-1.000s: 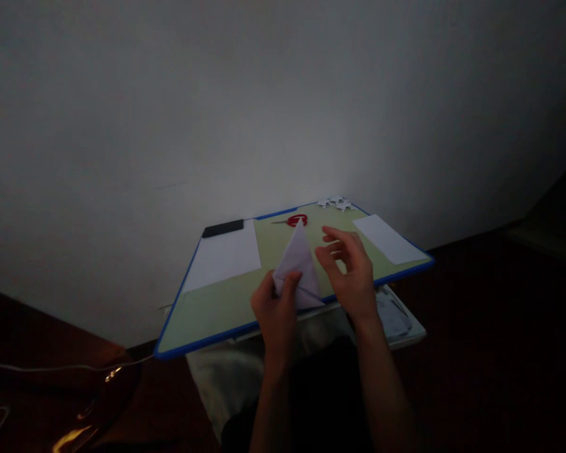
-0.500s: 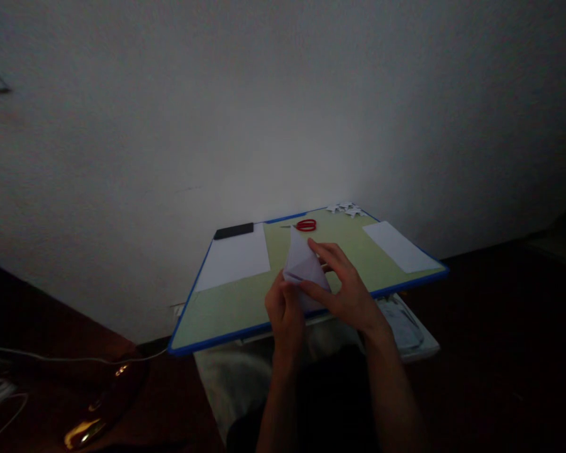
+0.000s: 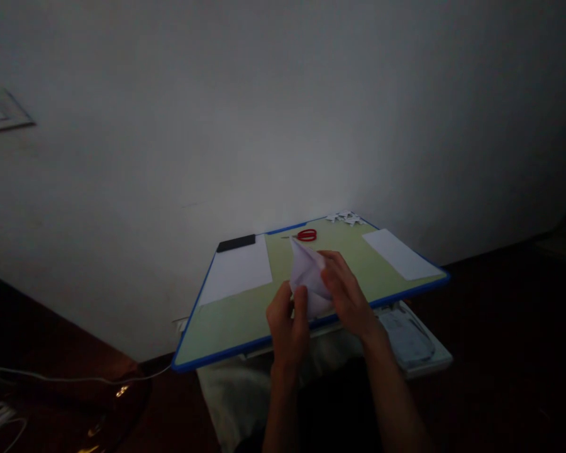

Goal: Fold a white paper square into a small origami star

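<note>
A folded sheet of white paper (image 3: 308,273), with a pointed tip facing away from me, is held above the near edge of the green board (image 3: 236,333). My left hand (image 3: 288,318) pinches its lower left side, thumb on top. On its right side my right hand (image 3: 345,288) grips the paper between thumb and fingers; some fingertips are hidden behind it. Just past the paper's tip lie red-handled scissors (image 3: 306,235), their blades pointing left.
At the back left a black flat object (image 3: 236,243) rests on a white sheet (image 3: 238,270). Another white sheet (image 3: 403,255) lies on the right, with several small white paper cutouts (image 3: 346,218) behind it. A white tray (image 3: 412,340) sticks out below the board, and a wall stands behind.
My right hand has come in from the right and taken hold of the paper's right side. The paper has turned and bulged somewhat in my hands. The view has shifted slightly.
</note>
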`<move>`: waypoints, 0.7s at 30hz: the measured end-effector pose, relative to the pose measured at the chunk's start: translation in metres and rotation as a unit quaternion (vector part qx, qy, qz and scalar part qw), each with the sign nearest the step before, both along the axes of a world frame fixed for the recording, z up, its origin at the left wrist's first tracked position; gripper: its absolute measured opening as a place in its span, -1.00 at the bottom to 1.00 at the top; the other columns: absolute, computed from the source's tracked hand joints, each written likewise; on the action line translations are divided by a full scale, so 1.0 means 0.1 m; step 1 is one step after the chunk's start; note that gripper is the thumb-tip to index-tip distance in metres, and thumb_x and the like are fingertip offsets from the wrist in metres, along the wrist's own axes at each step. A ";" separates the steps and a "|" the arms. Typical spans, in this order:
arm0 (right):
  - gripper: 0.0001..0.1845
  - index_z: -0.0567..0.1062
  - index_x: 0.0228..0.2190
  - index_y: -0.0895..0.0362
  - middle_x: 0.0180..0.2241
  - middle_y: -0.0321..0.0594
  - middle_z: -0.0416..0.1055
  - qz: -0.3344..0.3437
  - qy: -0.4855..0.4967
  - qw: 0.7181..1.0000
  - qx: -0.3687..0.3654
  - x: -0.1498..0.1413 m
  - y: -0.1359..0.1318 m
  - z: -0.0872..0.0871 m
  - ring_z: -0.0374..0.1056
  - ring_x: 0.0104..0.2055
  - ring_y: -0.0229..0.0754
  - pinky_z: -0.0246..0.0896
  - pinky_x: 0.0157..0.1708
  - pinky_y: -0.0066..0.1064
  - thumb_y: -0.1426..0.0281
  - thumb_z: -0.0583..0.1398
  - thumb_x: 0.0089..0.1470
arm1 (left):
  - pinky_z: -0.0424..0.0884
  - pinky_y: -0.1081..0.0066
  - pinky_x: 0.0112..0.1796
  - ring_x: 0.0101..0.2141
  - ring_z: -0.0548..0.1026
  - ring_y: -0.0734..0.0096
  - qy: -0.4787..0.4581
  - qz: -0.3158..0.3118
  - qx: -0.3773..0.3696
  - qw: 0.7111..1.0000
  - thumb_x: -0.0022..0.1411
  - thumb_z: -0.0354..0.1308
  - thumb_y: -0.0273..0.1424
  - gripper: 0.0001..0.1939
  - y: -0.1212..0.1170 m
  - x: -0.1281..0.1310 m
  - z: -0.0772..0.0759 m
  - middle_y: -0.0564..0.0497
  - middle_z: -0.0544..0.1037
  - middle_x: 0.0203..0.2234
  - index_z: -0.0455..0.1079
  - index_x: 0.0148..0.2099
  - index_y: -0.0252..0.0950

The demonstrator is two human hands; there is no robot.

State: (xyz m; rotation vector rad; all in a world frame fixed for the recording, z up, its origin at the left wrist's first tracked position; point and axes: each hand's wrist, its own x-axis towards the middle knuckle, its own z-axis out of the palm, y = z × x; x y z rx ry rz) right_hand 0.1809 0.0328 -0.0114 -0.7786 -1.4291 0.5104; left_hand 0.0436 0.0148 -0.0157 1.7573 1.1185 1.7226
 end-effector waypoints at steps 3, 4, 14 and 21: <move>-0.62 0.63 -0.14 0.07 -0.16 -0.12 0.56 -0.069 0.096 0.993 -0.005 -0.03 0.06 -0.04 0.48 -0.05 -0.02 0.42 -0.05 -0.20 0.08 0.14 0.38 | 0.45 0.48 -0.37 -0.36 0.56 0.36 -0.070 -0.010 -0.037 0.997 0.40 0.22 -0.14 -0.69 0.02 0.00 -0.03 -0.02 0.61 -0.33 0.53 -0.11 -0.30; -0.62 0.62 -0.24 0.08 -0.29 -0.18 0.53 -0.088 0.113 0.990 -0.017 -0.03 0.07 -0.05 0.46 -0.19 -0.05 0.41 -0.18 -0.24 0.07 0.17 0.35 | 0.48 0.48 -0.36 -0.33 0.58 0.34 -0.090 -0.010 -0.043 0.995 0.37 0.27 -0.15 -0.69 0.03 0.00 -0.04 -0.05 0.63 -0.28 0.53 -0.06 -0.30; -0.47 0.34 0.19 0.00 -0.40 -0.36 0.49 -0.032 0.218 0.975 -0.042 -0.06 0.00 0.03 0.34 -0.47 -0.21 0.22 -0.48 -0.40 0.27 0.31 0.24 | 0.47 0.48 -0.56 -0.57 0.51 0.41 -0.107 -0.068 -0.146 0.981 0.15 0.43 -0.16 -0.63 0.07 0.00 -0.02 0.03 0.60 -0.48 0.49 -0.19 -0.35; -0.94 0.59 -0.24 0.04 -0.24 -0.21 0.56 -0.042 0.059 0.997 0.012 0.05 0.00 -0.01 0.49 -0.16 -0.11 0.38 -0.12 -0.28 0.36 0.28 0.28 | 0.36 0.51 -0.71 -0.71 0.39 0.50 -0.139 -0.044 -0.169 0.975 0.13 0.42 -0.10 -0.60 0.06 0.05 -0.02 0.08 0.49 -0.60 0.47 -0.33 -0.36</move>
